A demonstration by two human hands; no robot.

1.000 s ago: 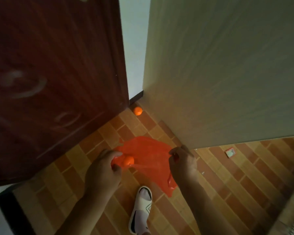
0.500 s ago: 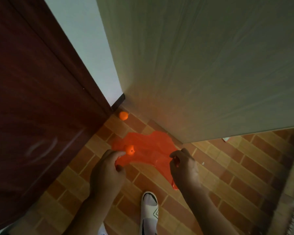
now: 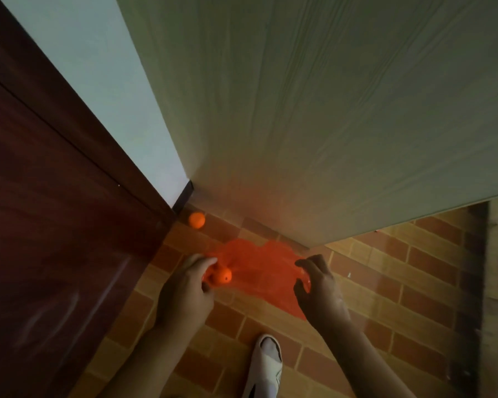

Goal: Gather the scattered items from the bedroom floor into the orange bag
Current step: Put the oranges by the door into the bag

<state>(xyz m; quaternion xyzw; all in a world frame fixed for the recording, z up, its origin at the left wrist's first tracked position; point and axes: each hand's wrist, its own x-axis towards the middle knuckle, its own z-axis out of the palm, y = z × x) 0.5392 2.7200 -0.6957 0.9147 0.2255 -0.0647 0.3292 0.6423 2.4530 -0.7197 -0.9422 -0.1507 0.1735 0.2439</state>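
Orange thin plastic bag (image 3: 259, 271) hangs stretched between both hands above the tiled floor. The left hand (image 3: 186, 294) pinches its rim and a small orange ball (image 3: 224, 275); the right hand (image 3: 318, 285) pinches the opposite rim. A second orange ball (image 3: 196, 219) lies farther left in the corner. A loosened pinch could drop the ball outside the mouth.

Dark red wooden door (image 3: 49, 225) at left, pale wood-grain panel (image 3: 328, 110) ahead, white wall (image 3: 98, 81) between them. Brick-pattern tiled floor (image 3: 400, 282) below. White slipper (image 3: 266, 366) at bottom centre.
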